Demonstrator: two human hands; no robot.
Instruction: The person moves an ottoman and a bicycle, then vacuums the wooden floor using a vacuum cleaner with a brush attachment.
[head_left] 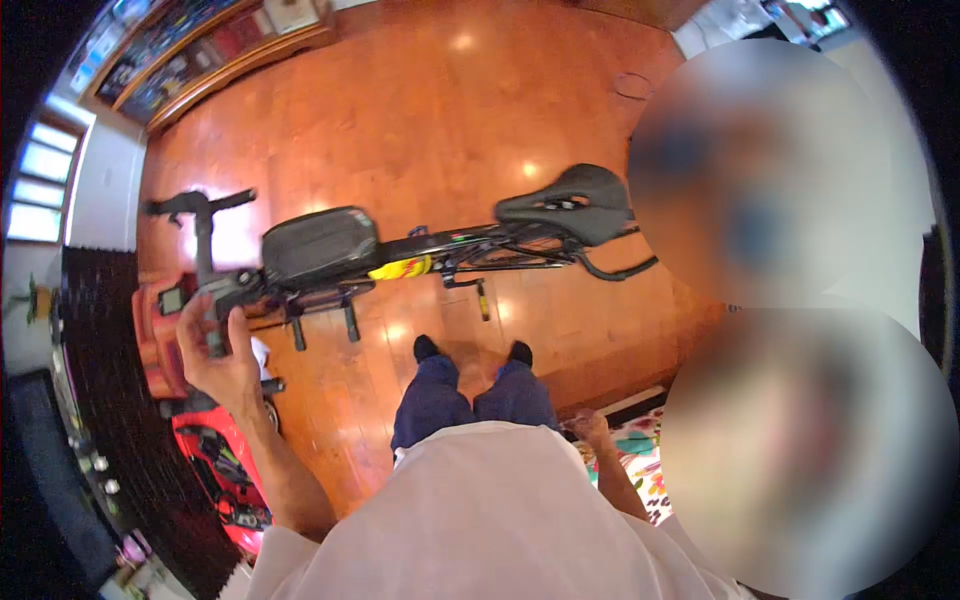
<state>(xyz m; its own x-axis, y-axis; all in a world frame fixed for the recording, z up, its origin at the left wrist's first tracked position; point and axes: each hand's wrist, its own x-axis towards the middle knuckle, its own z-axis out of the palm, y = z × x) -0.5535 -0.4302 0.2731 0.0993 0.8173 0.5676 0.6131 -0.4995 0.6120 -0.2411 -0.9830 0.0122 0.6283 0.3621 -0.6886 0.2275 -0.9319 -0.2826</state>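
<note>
A black bicycle (480, 240) stands crosswise in front of me, its front end to the left. My left hand (218, 355) is on the near side of its handlebar (203, 235), thumb and fingers curled around the bar. Just right of that hand is a black frame bag (320, 245) on the top tube. Yellow patterning (402, 268) shows on the frame, and a black saddle (570, 200) sits at the right end. My right hand (593, 428) hangs low by my side, fingers loosely bent and apart, with nothing visible in it. It is nearest to a colourful floral cloth (640, 445).
Glossy wooden floor (430, 110) surrounds the bicycle. A red toy car (225, 470) is close by on the left, beside a dark slatted cabinet (105, 370). A glass-fronted wooden cabinet (200, 60) lines the far left wall. Two large blurred areas cover the right side.
</note>
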